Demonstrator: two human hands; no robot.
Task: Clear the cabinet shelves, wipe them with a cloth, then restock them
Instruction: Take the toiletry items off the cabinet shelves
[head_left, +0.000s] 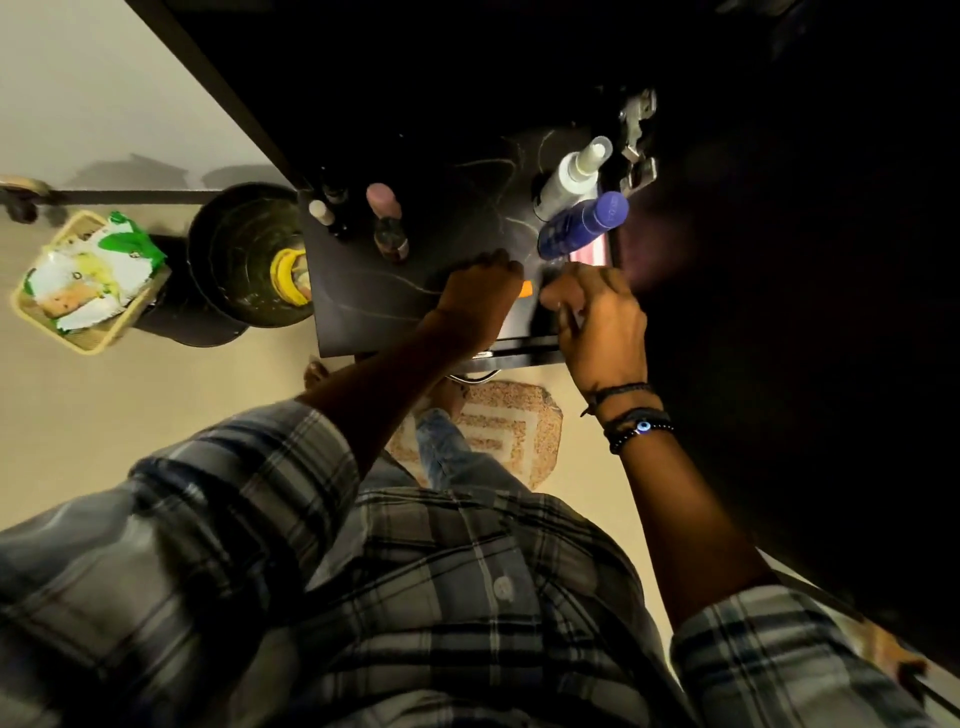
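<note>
Hands on dark cabinet shelf
Left hand grips a small orange object; right hand curled, hold unclear. Blue cylindrical spray can looks light, slick: grasp mid-body.

One wide-angle head camera looks steeply down from close above and just in front of the dark shelf. Below the shelf's near edge, it takes in the wearer's plaid shirt and the floor.

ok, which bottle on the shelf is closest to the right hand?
The blue bottle, just beyond the right hand. The white spray bottle stands behind it; the pink-capped bottle is further left.
</note>
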